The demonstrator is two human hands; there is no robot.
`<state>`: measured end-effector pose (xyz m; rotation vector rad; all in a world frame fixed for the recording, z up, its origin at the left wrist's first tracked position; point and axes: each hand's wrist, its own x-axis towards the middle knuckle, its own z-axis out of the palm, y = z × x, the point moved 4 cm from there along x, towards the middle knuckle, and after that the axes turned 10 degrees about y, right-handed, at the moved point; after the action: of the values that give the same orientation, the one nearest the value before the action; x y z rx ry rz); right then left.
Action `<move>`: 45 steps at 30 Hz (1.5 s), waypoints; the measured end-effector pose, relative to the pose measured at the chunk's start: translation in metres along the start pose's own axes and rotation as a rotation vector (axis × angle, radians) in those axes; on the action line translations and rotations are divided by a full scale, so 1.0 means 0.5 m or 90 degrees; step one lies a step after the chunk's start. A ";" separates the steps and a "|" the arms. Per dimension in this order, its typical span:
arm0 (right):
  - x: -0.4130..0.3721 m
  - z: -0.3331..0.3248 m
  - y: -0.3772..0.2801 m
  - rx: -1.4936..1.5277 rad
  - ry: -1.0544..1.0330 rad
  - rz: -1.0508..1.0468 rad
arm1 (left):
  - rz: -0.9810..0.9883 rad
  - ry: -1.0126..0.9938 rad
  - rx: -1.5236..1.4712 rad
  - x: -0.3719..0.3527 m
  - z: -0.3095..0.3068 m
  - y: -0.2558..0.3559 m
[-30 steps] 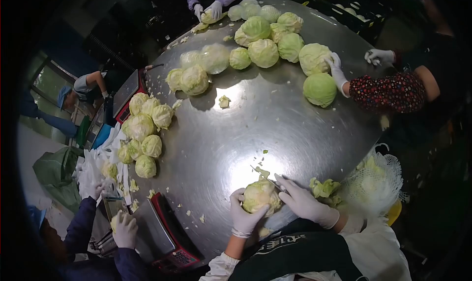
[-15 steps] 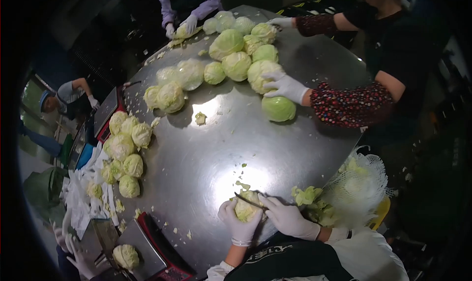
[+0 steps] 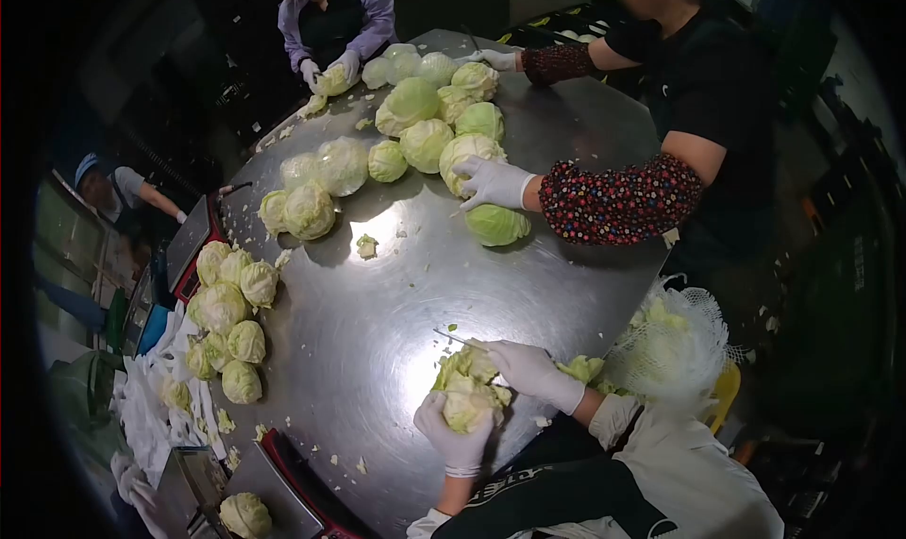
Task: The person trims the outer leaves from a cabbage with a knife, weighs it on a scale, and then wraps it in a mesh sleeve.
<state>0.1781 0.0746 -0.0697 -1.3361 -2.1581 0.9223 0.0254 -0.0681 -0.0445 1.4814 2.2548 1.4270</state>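
White-gloved left hand (image 3: pixel 456 437), half-curled, gripped the cabbage (image 3: pixel 466 403) near-side at the close edge of the metal table (image 3: pixel 330 360), likely steadying it, while the right hand (image 3: pixel 530 373) wrapped a knife (image 3: pixel 457 338), blade pointing outward, presumably clear of the left.

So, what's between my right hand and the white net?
The head view shows loose leaves lying between your right hand and the net. How far they run behind your sleeve, I can't tell.
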 end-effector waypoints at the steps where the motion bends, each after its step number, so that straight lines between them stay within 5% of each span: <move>1: 0.000 0.001 0.011 0.012 0.014 0.005 | 0.001 0.012 -0.002 -0.002 -0.008 -0.027; 8: -0.069 0.019 0.036 0.066 -0.009 0.053 | -0.300 -0.067 -0.434 -0.104 -0.152 -0.169; 9: -0.075 0.027 0.026 0.029 -0.048 0.053 | -0.284 -0.088 -0.454 -0.097 -0.144 -0.156; 12: -0.077 -0.063 -0.052 -0.004 -0.058 0.012 | -0.237 -0.217 -0.119 -0.090 -0.144 -0.100; 14: -0.062 -0.072 0.035 -0.030 0.031 0.040 | -0.196 -0.257 0.023 -0.076 -0.133 -0.086; 16: -0.055 -0.126 0.099 -0.096 0.169 0.072 | -0.161 -0.202 -0.052 -0.081 -0.114 -0.082; 19: -0.091 -0.261 0.062 -0.196 0.186 0.206 | -0.108 -0.097 -0.187 -0.080 -0.110 -0.085; 22: -0.107 -0.283 0.016 -0.181 0.309 0.104 | 0.020 0.003 -0.285 -0.040 -0.097 -0.071; 24: -0.091 -0.242 0.018 -0.030 0.230 0.044 | -0.197 -0.083 -0.170 -0.019 -0.050 -0.070; 25: -0.088 -0.206 0.011 0.103 0.194 -0.004 | -0.142 -0.137 -0.154 -0.010 -0.023 -0.051; 29: -0.068 -0.119 -0.059 0.110 -0.043 -0.035 | 0.218 -0.224 -0.095 0.048 -0.011 0.041; 32: -0.030 -0.085 -0.092 0.136 -0.069 -0.056 | 0.273 -0.255 -0.060 0.039 -0.010 0.044; 35: 0.020 -0.003 -0.029 0.161 -0.234 -0.017 | 0.314 -0.263 -0.033 0.032 -0.035 0.030; 37: 0.041 -0.028 0.040 0.149 0.006 0.040 | 0.280 -0.290 0.073 0.035 -0.074 0.001; 38: 0.042 -0.051 0.069 0.036 0.013 0.091 | 0.274 -0.285 0.080 0.031 -0.096 -0.027; 41: 0.006 -0.148 0.086 -0.194 0.121 0.081 | 0.075 -0.282 -0.064 0.008 -0.139 -0.101; 43: -0.021 -0.180 0.029 -0.153 0.162 0.074 | -0.280 -0.226 -0.461 -0.015 -0.142 -0.117; 45: -0.033 -0.177 0.000 -0.111 0.210 0.070 | -0.253 -0.194 -0.385 -0.024 -0.119 -0.156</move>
<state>0.2439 0.0873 -0.0096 -1.5805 -1.9600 0.5145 -0.0516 -0.1229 -0.0730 0.9208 1.6088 1.4497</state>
